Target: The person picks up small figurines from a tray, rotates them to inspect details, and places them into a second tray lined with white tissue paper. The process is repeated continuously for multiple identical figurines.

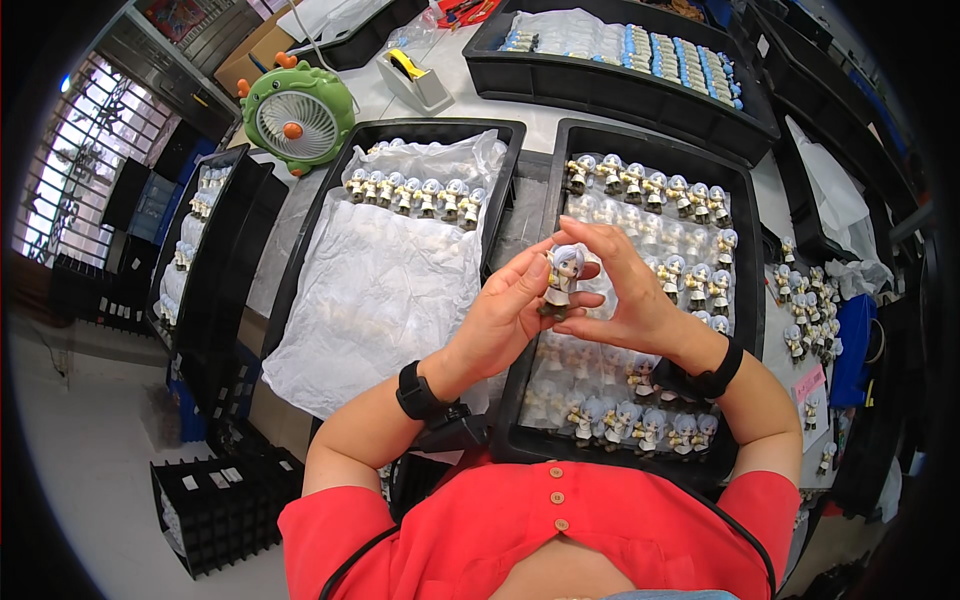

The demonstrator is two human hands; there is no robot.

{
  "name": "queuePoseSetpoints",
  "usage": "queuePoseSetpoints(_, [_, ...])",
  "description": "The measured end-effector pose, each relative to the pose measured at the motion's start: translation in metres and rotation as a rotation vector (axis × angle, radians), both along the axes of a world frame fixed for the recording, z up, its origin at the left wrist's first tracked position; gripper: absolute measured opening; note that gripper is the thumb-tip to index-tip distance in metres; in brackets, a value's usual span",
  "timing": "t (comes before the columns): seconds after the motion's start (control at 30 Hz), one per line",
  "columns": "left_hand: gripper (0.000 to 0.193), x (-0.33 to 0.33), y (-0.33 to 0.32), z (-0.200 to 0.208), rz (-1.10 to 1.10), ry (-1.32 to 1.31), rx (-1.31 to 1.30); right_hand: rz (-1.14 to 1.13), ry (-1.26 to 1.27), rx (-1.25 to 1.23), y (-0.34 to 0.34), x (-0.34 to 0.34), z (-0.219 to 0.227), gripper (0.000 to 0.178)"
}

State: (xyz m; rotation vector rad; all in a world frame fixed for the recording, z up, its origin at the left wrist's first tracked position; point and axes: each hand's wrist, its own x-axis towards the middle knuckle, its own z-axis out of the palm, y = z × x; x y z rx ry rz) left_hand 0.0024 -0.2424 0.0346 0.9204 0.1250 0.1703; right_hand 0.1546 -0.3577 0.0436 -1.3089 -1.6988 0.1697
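Between my two hands is a small figurine (562, 283) with pale silver hair, a white outfit and dark boots, held upright. The fingers of my left hand (512, 305) close on its side. My right hand (632, 290) curves around the other side, fingers bent with the thumb by the figurine's base; its fingertips seem to touch the figurine. Under my hands stands a black tray (757, 290) with rows of like figurines (655, 188) and clear plastic between some rows. Left of it, another black tray (400, 128) holds a row of figurines (415, 192) on white tissue paper (370, 290).
A green fan (298, 115) and a tape dispenser (415, 85) stand at the back left. Behind the trays is a long black tray (620, 85) with blue-topped pieces. Loose figurines (805, 310) cluster at right near a blue bin (853, 345). A tilted black tray (225, 270) is at far left.
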Motion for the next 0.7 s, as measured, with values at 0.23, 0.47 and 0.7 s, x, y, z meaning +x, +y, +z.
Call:
queuePoseSetpoints(0.23, [0.06, 0.0006, 0.0002, 0.0035, 0.004, -0.007, -0.014, 0.003, 0.012, 0.031, 0.0008, 0.0004, -0.0013, 0.088])
queuePoseSetpoints(0.47, [0.061, 0.0012, 0.0007, 0.006, 0.019, -0.014, -0.006, -0.004, 0.012, 0.029, -0.0009, 0.0016, -0.0035, 0.087])
queuePoseSetpoints(0.7, [0.059, 0.0013, 0.0009, 0.0064, 0.021, -0.022, 0.004, 0.005, 0.021, 0.032, -0.0004, 0.0016, -0.0015, 0.087])
